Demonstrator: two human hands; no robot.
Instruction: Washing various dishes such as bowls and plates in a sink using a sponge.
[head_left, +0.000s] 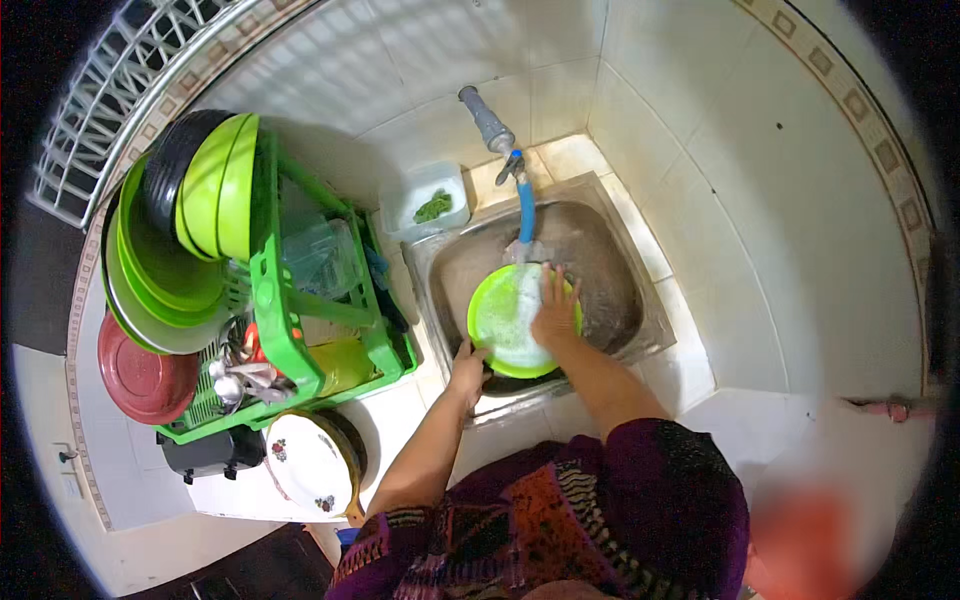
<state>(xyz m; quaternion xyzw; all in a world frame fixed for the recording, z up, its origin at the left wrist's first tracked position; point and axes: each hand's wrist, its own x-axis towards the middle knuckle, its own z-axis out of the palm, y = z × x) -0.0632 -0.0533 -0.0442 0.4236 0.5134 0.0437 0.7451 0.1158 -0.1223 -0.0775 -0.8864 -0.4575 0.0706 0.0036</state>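
Observation:
My left hand (469, 369) grips the lower left rim of a bright green plastic bowl or basin (499, 330) over the stainless steel sink (459, 262). Water runs from the blue hose (526, 214) on the grey tap (512, 163) into it, and its inside looks white with water or suds. My right hand (556, 311) lies on the right part of the bowl with the fingers spread, pointing towards the tap. Whether anything is under the right palm is hidden.
Left of the sink stands a green plastic dish rack (281, 300) with green bowls (232, 187), spoons and a red plate (146, 367). Behind the sink's left corner is a clear tub (405, 206) with a green scourer (433, 206). Floral white dishware (311, 465) sits nearer me.

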